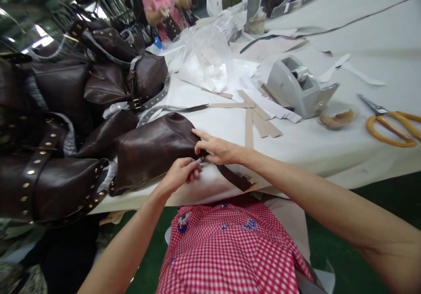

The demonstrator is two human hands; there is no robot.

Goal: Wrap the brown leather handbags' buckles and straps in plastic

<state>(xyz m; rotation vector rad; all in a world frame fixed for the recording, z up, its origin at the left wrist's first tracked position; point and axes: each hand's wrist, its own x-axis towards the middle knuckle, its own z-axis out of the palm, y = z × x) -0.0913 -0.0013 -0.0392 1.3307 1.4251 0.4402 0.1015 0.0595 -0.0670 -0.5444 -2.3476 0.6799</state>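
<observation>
A dark brown leather bag lies on the white table in front of me, its strap trailing toward the table's near edge. My left hand is closed in a pinch on a small metal piece at the bag's right end, likely a zipper pull. My right hand rests on the bag's edge just above it, fingers curled and gripping the leather beside the same spot.
A pile of studded brown bags fills the left side. A grey tape dispenser, cardboard strips, a clear plastic bag and orange-handled scissors lie on the table. Another person in pink works at the far end.
</observation>
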